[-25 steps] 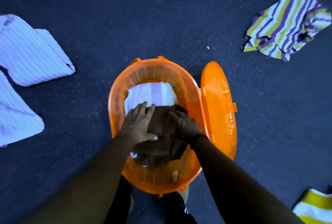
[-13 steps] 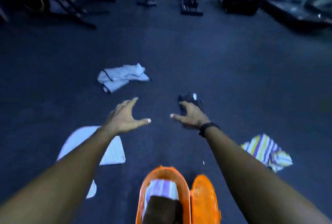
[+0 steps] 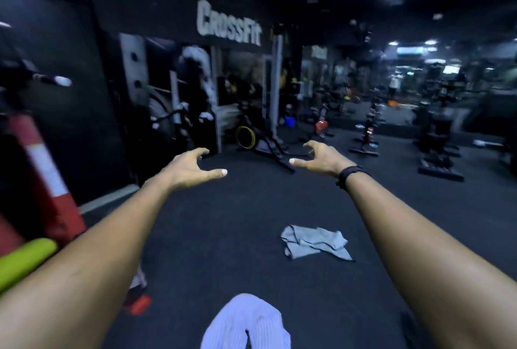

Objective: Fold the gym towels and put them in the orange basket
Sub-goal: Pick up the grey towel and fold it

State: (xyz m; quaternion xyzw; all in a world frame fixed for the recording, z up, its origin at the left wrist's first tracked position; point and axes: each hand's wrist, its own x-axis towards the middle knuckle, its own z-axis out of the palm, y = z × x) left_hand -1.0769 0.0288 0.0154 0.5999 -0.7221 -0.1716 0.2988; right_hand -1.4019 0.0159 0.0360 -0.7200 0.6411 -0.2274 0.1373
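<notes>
Both my arms stretch forward above a dark gym floor. My left hand (image 3: 190, 167) holds nothing, its fingers loosely bent and thumb out. My right hand (image 3: 319, 157), with a black band at the wrist, is likewise empty with spread, slightly bent fingers. A crumpled grey towel (image 3: 314, 245) lies on the floor below and between my arms, nearer the right one. A pale lilac ribbed towel (image 3: 246, 323) lies at the bottom edge of the head view. The orange basket is out of view.
A red and white padded post (image 3: 42, 181) and a lime green roll (image 3: 23, 262) stand at the left. Exercise bikes (image 3: 366, 136) and racks line the far side under a CrossFit sign (image 3: 228, 25). Open dark floor (image 3: 251, 203) lies ahead.
My hands left the brown towel in the basket and rose empty. The view swung up and left, so the basket and striped towel dropped out of sight.
</notes>
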